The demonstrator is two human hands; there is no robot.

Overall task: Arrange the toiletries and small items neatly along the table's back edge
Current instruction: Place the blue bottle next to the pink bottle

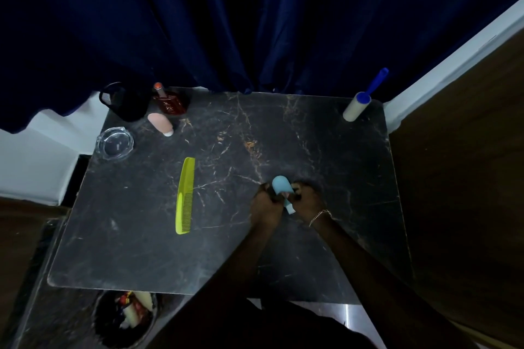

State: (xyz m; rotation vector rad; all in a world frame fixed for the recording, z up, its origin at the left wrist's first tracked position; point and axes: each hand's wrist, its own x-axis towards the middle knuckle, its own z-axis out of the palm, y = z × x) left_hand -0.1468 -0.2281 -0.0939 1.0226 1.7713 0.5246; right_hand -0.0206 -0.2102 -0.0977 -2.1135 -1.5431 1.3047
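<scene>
A small pale-blue plastic bottle [280, 188] is gripped between the left hand [266, 201] and right hand [307, 201] over the dark marble table [255, 249]. At nine o'clock lies a yellow-green plastic comb [185, 196]; at one o'clock, far back, a blue-handled lint roller [361, 99].

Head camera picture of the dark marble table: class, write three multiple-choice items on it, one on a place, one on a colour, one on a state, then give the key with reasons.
1. Where is the lint roller?
A. back right corner
B. front left corner
C. centre

2. What colour is the comb?
A. red
B. yellow-green
C. white

3. The light blue bottle is:
A. lying alone
B. held by both hands
C. in the ashtray

Key: A, it leans at the table's far right corner; B, its whole length is yellow-green; B, the left hand and right hand both grip it.
</scene>
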